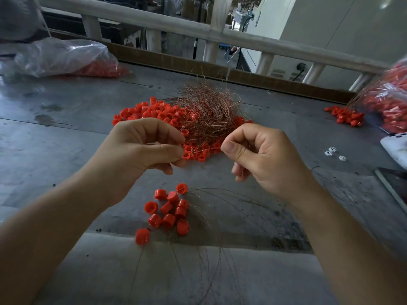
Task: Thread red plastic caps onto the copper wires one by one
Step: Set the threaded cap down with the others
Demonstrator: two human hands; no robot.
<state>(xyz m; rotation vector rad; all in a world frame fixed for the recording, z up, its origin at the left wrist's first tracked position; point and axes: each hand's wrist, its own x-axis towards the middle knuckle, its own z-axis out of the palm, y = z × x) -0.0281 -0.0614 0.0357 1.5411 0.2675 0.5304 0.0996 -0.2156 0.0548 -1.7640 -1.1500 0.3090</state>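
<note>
A large heap of red plastic caps lies mid-table, with a tangled bundle of copper wires on top of it. My left hand hovers at the heap's near edge, thumb and forefinger pinched together, apparently on a thin wire. My right hand is level with it to the right, fingers curled, thumb and forefinger pinching what looks like the wire's other end. Below my hands sits a small cluster of caps with thin wires trailing from them toward the right and the table's front edge.
A clear bag of red caps lies at the back left. Another bag of wired caps spills at the right edge, with small white bits and a dark tablet nearby. A white railing runs behind the grey table.
</note>
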